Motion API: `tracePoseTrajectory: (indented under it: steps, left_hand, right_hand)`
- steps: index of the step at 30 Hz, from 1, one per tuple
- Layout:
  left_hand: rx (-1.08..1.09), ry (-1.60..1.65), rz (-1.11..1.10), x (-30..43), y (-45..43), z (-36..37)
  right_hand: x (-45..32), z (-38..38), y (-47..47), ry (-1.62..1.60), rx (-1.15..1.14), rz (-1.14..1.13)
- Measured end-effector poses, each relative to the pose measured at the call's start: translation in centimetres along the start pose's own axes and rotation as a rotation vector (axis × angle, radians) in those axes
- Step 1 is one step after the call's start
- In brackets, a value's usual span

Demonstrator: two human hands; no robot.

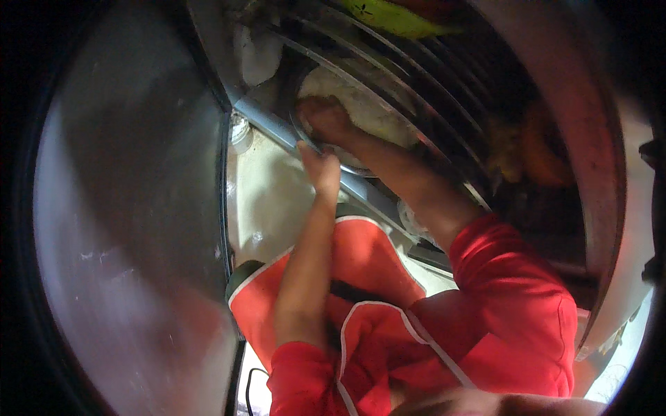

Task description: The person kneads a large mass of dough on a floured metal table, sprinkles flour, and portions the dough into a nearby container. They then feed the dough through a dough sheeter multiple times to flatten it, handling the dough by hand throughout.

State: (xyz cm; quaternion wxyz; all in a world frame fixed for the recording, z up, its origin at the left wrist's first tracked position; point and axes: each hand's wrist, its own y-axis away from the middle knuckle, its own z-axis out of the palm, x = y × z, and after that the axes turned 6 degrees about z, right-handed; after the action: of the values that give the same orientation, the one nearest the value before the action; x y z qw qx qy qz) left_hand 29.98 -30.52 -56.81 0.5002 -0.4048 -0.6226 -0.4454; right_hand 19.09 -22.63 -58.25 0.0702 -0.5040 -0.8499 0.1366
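Observation:
A wide round pan or bowl (364,99) with pale contents lies under a slatted metal rack, partly hidden by the slats and my right arm. My left hand (323,166) is at its near left edge, fingers closed around what looks like its thin rim. Just beyond, my right hand (325,119) is curled over the left part of the pan, touching or just above the pale contents; whether it holds anything is too dark to see. Both forearms reach forward from red sleeves, above a red apron (364,244) with white edging.
A large grey panel (140,208) with a dark edge stands at left. A bluish metal rail (270,122) runs below the pan. A white container (240,132) and a clear one (413,218) sit near it. A yellow-green item (390,18) and an orange one (543,145) lie on or behind the rack.

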Motion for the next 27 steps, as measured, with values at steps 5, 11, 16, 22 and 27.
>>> tracePoseTrajectory:
  steps: [5,11,16,22,27]
  left_hand:
    - [-0.009,-0.056,0.101,0.1,-2.1,0.5]
    - [0.054,0.003,0.25,-3.1,-2.6,0.6]
    - [0.141,-0.02,0.288,-2.6,-0.5,0.8]
    - [0.109,0.022,0.183,-2.0,1.3,-0.8]
    - [0.038,0.044,0.123,-2.9,2.6,-2.9]
  right_hand:
    - [1.0,-1.7,-2.0,-0.03,-0.133,0.213]
    - [1.5,-1.8,-3.1,-0.146,-0.155,0.326]
    - [2.6,-2.6,-2.2,-0.366,-0.308,0.381]
    - [3.8,-2.4,-0.3,-0.653,-0.25,0.404]
    - [3.3,-3.6,1.2,-0.876,-0.252,0.493]
